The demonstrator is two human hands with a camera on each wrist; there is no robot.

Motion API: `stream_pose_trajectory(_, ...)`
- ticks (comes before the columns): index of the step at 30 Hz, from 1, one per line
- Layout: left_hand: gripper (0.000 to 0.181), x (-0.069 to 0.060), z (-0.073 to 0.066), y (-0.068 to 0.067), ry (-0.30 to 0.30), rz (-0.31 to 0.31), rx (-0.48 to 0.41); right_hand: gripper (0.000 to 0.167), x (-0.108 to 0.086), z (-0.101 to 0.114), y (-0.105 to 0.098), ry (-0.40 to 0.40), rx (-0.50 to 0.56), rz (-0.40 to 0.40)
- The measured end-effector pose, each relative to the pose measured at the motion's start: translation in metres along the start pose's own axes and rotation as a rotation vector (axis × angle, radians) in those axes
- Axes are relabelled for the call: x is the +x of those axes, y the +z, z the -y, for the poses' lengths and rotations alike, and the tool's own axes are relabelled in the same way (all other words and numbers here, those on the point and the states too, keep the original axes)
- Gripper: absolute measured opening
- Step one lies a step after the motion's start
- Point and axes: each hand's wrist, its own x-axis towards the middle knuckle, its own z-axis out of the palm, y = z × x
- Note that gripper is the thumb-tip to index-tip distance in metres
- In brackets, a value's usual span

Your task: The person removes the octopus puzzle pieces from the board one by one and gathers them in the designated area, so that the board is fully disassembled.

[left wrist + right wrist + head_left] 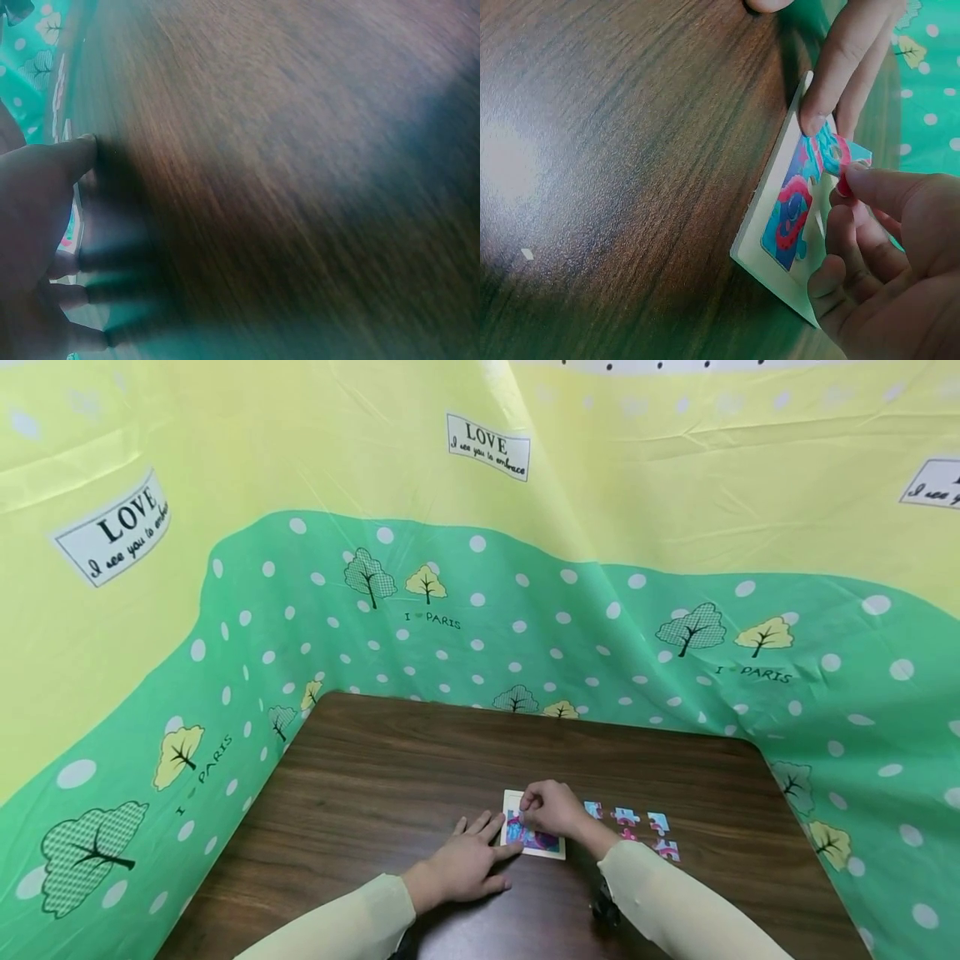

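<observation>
A small puzzle board (553,854) with a cream rim lies on the table, partly filled with pink, blue and purple pieces. My left hand (465,864) rests with fingers spread at its left side; in the right wrist view a left fingertip (815,121) presses on the board's edge. Above the board my right hand (555,810) pinches a pink and light-blue puzzle piece (859,154) between thumb and finger. That piece is tilted over the filled part of the picture. The left wrist view shows the left thumb (84,154) beside the board's edge.
Several loose puzzle pieces (626,817) lie to the right of the board, some partly behind my right forearm. The dark wooden table (405,752) is enclosed by a green and yellow printed curtain (480,560). A pale fleck (527,254) sits on the tabletop.
</observation>
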Motion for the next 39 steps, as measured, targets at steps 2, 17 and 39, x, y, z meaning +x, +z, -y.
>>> stream_pose_trajectory(2, 0.061, 0.0, -0.001, 0.0, -0.001, 0.0, -0.004, 0.011, 0.0, 0.0, 0.0, 0.008, 0.012, -0.001)
stream_pose_trajectory(17, 0.061, 0.0, -0.002, 0.0, -0.014, 0.012, -0.003, 0.006, -0.009, -0.008, -0.02, 0.077, 0.165, 0.016)
stream_pose_trajectory(39, 0.062, -0.001, -0.003, -0.002, -0.02, 0.004, -0.029, 0.005, -0.054, -0.055, -0.061, 0.131, 0.156, -0.042)
